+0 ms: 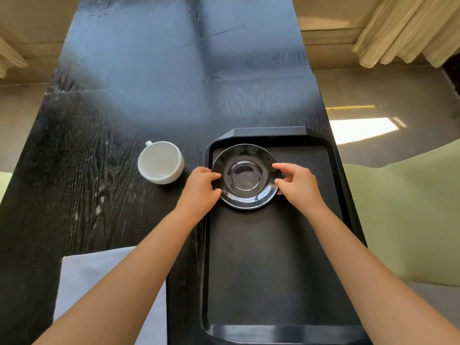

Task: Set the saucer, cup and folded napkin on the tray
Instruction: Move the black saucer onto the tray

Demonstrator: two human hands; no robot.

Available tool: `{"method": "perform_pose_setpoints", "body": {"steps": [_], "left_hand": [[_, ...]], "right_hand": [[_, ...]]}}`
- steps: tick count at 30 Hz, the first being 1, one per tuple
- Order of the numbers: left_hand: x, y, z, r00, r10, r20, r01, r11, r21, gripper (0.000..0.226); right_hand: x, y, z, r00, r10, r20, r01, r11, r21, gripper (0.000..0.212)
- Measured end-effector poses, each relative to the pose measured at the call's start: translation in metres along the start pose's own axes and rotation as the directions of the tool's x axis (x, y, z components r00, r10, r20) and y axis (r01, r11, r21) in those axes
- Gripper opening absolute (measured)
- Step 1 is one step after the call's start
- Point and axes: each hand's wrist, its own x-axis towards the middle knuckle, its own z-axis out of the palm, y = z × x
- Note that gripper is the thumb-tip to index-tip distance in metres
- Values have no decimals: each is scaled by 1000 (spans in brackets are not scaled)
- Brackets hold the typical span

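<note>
A glossy black saucer (245,176) lies in the far part of the black tray (273,257). My left hand (201,190) grips its left rim and my right hand (297,184) grips its right rim. A white cup (160,161) stands on the dark table left of the tray, its handle pointing away from me. A pale folded napkin (82,277) lies on the table at the near left, partly hidden under my left forearm.
The dark wooden table (99,145) stretches far ahead and to the left. Its right edge runs just beside the tray. A light green seat (410,215) is at the right, and curtains (408,28) hang at the far right.
</note>
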Motion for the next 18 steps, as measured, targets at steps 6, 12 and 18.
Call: {"method": "perform_pose_setpoints", "body": {"steps": [6, 12, 18], "left_hand": [[-1, -1, 0, 1000, 3, -12, -3, 1000, -11, 43], [-10, 8, -10, 997, -51, 56, 56, 995, -82, 50], [-55, -10, -32, 965, 18, -263, -54, 990, -129, 37]], "right_hand": [[-2, 2, -1, 1000, -18, 13, 18, 1000, -4, 41], [-2, -5, -3, 997, -77, 21, 80, 985, -152, 40], [-8, -38, 16, 951, -308, -37, 281, 904, -323, 43]]}}
